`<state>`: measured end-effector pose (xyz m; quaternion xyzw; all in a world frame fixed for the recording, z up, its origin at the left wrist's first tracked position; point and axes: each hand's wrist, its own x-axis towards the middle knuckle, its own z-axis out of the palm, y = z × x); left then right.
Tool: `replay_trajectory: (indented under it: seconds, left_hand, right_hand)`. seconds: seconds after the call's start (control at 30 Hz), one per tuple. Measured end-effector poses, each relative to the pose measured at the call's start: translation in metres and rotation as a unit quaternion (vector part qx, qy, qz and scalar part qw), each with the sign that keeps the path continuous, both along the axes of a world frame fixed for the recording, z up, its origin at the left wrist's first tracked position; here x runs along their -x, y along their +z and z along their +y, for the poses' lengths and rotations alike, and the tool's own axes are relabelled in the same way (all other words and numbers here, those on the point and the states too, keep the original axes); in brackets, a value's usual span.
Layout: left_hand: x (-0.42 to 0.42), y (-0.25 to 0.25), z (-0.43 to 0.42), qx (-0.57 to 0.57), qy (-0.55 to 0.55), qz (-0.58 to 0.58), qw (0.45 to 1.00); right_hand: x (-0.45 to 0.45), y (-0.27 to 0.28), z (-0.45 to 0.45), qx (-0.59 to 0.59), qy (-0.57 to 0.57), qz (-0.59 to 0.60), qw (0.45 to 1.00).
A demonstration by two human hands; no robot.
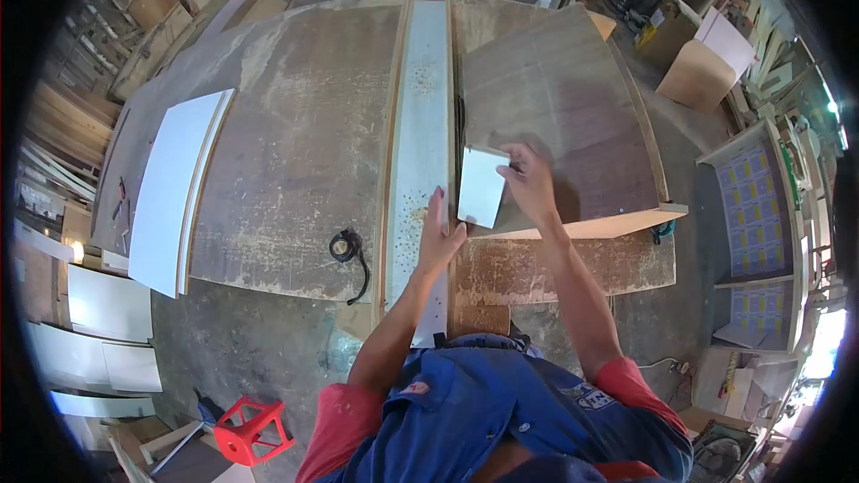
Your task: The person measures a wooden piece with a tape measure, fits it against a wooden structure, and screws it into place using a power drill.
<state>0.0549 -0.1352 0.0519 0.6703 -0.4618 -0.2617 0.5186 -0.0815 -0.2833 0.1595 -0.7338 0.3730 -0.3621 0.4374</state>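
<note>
A small white rectangular board [481, 186] with a wood-coloured top edge is tilted over the left edge of a large brown wooden panel [555, 98]. My right hand [530, 181] grips its upper right side, thumb on the white face. My left hand [438, 240] is beside the board's lower left corner, fingers stretched out and thumb spread. Whether that thumb touches the corner, I cannot tell. Beneath my left hand runs a long pale strip [425, 134] with wooden edges, scattered with small dark bits and crumbs.
A black coiled tape or strap [343, 247] lies on the worn worktable [286, 170]. White panels [179, 188] are stacked at its left. On the floor stands a red stool [250, 429]. An open cabinet [761, 233] is at the right, with wood scraps behind.
</note>
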Motion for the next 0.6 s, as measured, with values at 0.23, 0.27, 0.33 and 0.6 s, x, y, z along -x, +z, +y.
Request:
replay_trajectory:
  seconds: [0.23, 0.27, 0.33, 0.6]
  left_hand:
    - [0.02, 0.144, 0.044, 0.116, -0.078, 0.084, 0.987]
    - [0.025, 0.157, 0.049, 0.088, -0.108, 0.08, 0.987]
    - [0.04, 0.167, 0.054, 0.131, -0.123, 0.031, 0.983]
    - [0.081, 0.171, 0.066, 0.175, -0.141, -0.098, 0.969]
  right_hand:
    - [0.074, 0.014, 0.07, -0.114, -0.01, -0.222, 0.968]
    - [0.079, 0.012, 0.071, -0.177, 0.041, -0.3, 0.936]
    - [0.088, 0.009, 0.077, -0.227, 0.077, -0.379, 0.894]
    - [0.119, 0.012, 0.106, -0.232, 0.098, -0.454, 0.854]
